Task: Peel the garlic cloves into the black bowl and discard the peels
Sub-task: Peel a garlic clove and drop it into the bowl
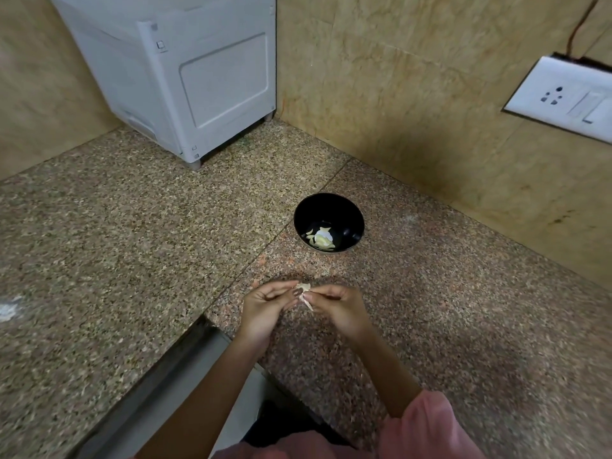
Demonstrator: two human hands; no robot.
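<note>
Pinching one garlic clove [303, 288] at lower centre, the left hand [267, 305] and right hand [337, 305] are gripping it above the table [132, 246]. The black bowl [329, 222], mid-frame, is holding peeled cloves [321, 240].

One black bowl [344, 212], two hands [265, 304] [342, 306].

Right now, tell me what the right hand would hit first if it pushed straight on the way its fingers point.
The right hand points its fingers sideways, across the garlic clove both hands pinch. Going on, it would probably meet the fingers of the left hand first; the black bowl lies off that line.
</note>
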